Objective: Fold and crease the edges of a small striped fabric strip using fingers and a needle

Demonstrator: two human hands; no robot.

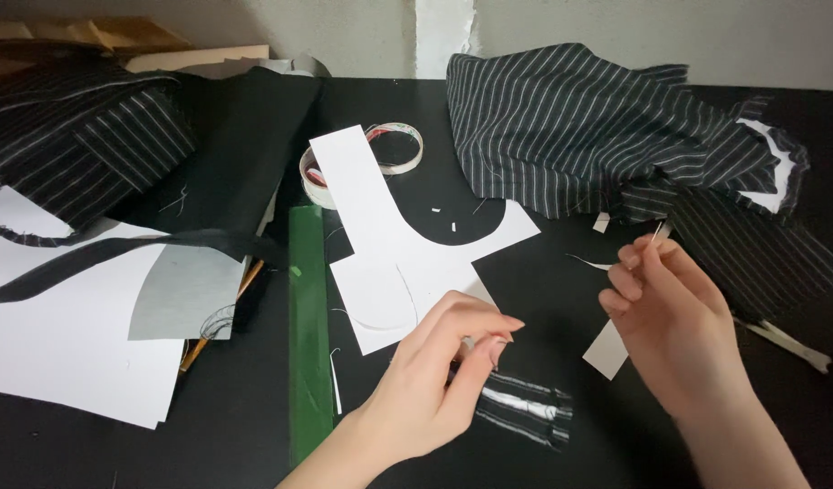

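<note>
My left hand (443, 371) hovers low over a small piece of black pinstriped fabric (525, 409) on the black table, thumb and fingertips pinched together; whether a thread is between them is too fine to see. My right hand (665, 312) is raised to the right, with a thin needle (656, 235) pinched between thumb and forefinger, tip pointing up. A small white paper strip (608, 349) lies under that hand. A white paper pattern piece (398, 244) lies just beyond my left hand.
A green ruler (308, 335) lies left of the pattern. Two tape rolls (394, 149) sit behind it. Heaped pinstriped cloth (588, 127) fills the back right, more cloth (72, 136) the back left. White and grey paper sheets (81, 335) and a pencil (219, 317) lie at left.
</note>
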